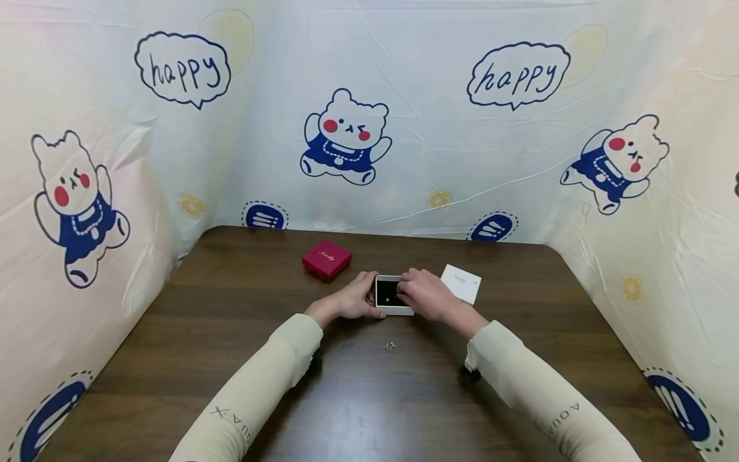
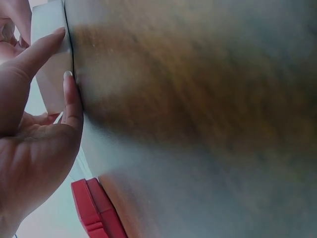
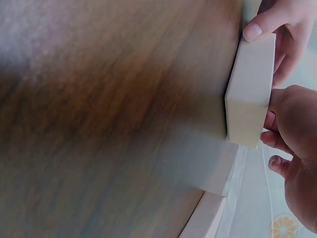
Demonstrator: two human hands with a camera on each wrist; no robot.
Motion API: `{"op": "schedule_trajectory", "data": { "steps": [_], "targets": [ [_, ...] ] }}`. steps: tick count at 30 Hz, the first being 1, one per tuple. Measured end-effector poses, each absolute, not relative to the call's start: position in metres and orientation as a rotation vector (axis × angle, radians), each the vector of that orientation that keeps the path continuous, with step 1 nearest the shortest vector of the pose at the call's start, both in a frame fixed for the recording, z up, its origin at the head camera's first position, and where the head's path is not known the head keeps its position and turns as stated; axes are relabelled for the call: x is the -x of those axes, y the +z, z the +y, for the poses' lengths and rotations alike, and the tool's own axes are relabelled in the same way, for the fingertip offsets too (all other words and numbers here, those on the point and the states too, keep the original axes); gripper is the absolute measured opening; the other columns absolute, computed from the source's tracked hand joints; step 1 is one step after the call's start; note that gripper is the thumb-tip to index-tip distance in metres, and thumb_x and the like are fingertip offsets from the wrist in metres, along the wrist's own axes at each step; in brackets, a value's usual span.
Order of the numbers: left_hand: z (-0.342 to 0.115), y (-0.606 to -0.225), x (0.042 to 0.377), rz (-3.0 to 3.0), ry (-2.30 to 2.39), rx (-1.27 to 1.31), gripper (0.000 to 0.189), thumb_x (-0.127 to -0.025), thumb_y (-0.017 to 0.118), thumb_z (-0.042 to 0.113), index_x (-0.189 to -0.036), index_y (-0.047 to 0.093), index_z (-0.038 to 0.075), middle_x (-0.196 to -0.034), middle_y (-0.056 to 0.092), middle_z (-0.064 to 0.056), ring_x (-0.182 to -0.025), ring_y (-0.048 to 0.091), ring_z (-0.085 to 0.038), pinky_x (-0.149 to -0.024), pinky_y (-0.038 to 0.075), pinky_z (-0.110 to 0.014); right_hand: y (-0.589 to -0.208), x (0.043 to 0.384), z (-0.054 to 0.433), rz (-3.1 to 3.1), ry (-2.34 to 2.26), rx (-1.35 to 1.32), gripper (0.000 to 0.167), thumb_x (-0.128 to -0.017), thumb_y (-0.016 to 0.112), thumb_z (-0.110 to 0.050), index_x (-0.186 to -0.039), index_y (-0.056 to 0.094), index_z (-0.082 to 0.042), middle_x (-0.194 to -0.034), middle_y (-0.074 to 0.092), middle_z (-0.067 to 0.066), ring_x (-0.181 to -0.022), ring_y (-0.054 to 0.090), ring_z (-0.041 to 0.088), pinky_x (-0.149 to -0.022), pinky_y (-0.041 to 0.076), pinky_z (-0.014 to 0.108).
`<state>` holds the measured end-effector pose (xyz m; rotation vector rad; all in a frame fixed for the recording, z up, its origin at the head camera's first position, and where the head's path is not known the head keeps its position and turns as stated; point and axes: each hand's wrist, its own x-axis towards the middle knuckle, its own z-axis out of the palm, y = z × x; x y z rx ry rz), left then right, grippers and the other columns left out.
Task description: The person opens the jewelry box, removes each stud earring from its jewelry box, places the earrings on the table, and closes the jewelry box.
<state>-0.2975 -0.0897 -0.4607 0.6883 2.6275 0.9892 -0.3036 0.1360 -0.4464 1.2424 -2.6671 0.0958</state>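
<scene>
A small white jewelry box [image 1: 395,310] with a black insert [image 1: 383,287] lies on the table, its open side up. My left hand [image 1: 353,299] grips its left end, thumb along the front wall. A tiny star-shaped stud [image 1: 387,299] shows on the insert. My right hand [image 1: 428,294] reaches over the box's right side, fingers bent down at the insert. In the right wrist view, the fingertips of that hand [image 3: 297,129] are partly hidden behind the box wall; I cannot tell what they hold. Nearer me lie small metal studs [image 1: 389,346].
A red jewelry box [image 1: 326,260] stands to the left, behind my left hand. The white lid [image 1: 462,282] with red lettering lies right of the box, close to my right hand. A printed curtain [image 1: 427,141] surrounds the back and sides of the brown wooden table [image 1: 231,308].
</scene>
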Motion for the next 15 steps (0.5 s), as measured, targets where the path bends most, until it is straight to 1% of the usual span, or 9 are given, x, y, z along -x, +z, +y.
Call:
{"op": "schedule_trajectory", "data": {
  "steps": [7,15],
  "targets": [
    [-0.09,-0.459,0.296,2.627,0.996,-0.692,0.088,-0.082,0.087,0.021,-0.148,0.034,-0.001,-0.128,0.043,-0.017,-0.098,0.052,-0.019,-0.089,0.045,-0.031,-0.444,0.3,0.136,-2.671,0.084,-1.253,0.009,-0.097,0.071,-0.018,-0.098,0.078,-0.012,-0.094,0.07,0.001,-0.088,0.059,0.02,-0.077,0.05,0.041],
    [-0.09,-0.457,0.296,2.622,0.996,-0.685,0.089,-0.083,0.086,0.021,-0.15,0.033,-0.001,-0.129,0.042,-0.017,-0.101,0.051,-0.02,-0.09,0.045,-0.032,-0.435,0.291,0.136,-2.64,0.121,-1.29,0.007,-0.097,0.072,-0.017,-0.098,0.077,-0.013,-0.093,0.069,0.0,-0.087,0.059,0.019,-0.077,0.051,0.04]
  ]
}}
